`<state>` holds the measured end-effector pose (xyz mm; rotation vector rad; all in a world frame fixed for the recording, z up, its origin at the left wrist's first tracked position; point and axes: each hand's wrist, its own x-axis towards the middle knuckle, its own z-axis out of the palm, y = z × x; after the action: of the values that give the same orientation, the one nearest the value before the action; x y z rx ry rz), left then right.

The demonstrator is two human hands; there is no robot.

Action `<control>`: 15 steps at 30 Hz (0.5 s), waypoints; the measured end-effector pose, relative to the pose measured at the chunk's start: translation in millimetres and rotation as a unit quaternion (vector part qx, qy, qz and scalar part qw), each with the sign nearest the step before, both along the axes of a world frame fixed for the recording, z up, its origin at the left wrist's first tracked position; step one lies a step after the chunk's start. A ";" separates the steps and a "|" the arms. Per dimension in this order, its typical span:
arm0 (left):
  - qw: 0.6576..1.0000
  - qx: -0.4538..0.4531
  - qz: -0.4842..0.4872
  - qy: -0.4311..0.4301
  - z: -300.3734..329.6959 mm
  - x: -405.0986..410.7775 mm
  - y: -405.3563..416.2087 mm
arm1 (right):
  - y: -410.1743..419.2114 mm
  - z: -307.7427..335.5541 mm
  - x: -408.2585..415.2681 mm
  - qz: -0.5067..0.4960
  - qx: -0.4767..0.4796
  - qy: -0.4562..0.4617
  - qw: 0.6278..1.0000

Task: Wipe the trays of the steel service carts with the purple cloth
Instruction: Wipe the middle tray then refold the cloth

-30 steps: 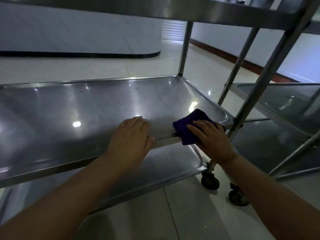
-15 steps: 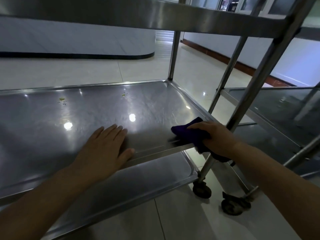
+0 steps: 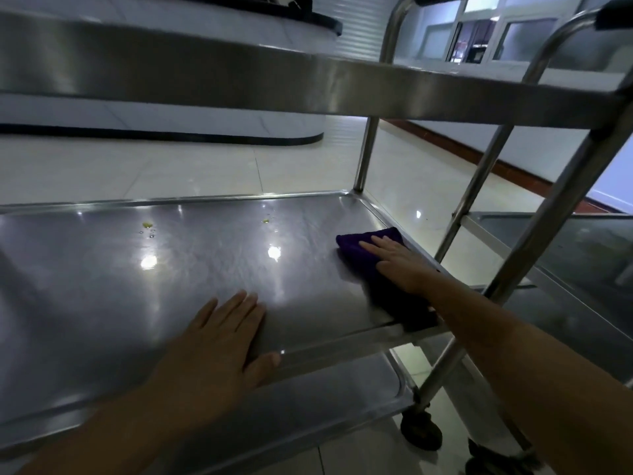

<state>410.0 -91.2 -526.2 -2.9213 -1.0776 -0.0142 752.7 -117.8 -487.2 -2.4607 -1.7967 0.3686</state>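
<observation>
On middle tray (image 3: 205,269), right hand (image 3: 400,262) flat on purple cloth (image 3: 352,245).

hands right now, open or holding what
Left hand: open, flat on the middle tray.
Right hand: open, fingers straight, pressing the purple cloth onto it.

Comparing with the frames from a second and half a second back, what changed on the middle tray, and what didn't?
The right hand has pushed the purple cloth off the near rim, away from the person and along the right side of the middle tray; its fingers now lie flat on it. The left hand stayed pressed flat near the front edge. The yellowish spots remain unwiped.
</observation>
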 end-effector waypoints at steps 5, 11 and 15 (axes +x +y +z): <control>0.999 0.029 -0.003 -0.039 -6.7 3.4 1.2 | 41.2 -0.6 11.9 -0.082 -0.018 -0.070 0.994; 0.998 0.029 -0.010 -0.054 -1.5 1.4 -2.8 | 44.2 -2.4 -36.5 -0.032 -0.034 -0.054 0.997; 0.993 -0.007 -0.004 -0.118 10.6 1.7 -8.4 | 30.7 -4.7 -91.7 0.072 -0.026 -0.052 0.996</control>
<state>411.7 -99.6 -515.6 -2.9932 -1.0955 -0.3626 661.0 -87.0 -491.9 -2.4323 -2.0392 0.3055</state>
